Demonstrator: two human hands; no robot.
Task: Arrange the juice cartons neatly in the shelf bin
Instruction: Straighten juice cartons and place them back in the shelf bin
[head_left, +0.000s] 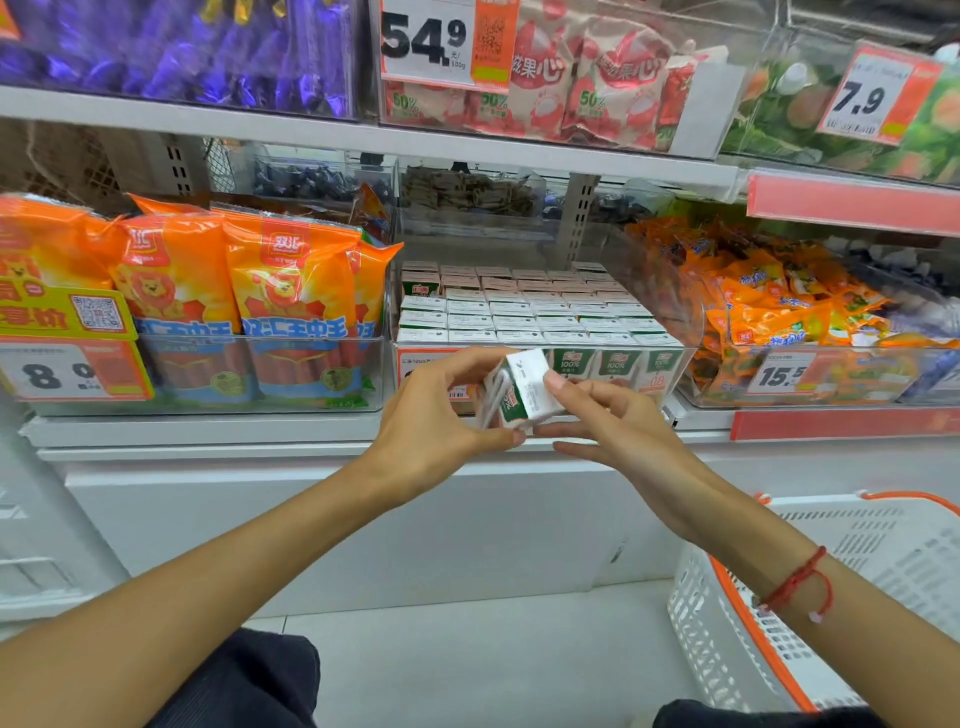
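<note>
A small green-and-white juice carton (522, 392) is held tilted in front of the clear shelf bin (685, 358). My left hand (441, 415) grips its left side with fingers curled round it. My right hand (613, 421) pinches its right side with thumb and fingertips. Inside the bin, several rows of matching juice cartons (524, 312) stand upright and packed, white tops up, with green fronts showing along the front row on the right. The bin's front left corner is hidden behind my hands.
Orange sausage packs (234, 291) fill the bin to the left, orange snack packets (779, 301) the bin to the right. A white shelf ledge (208, 426) runs below. A white and orange shopping basket (831, 597) stands on the floor at lower right.
</note>
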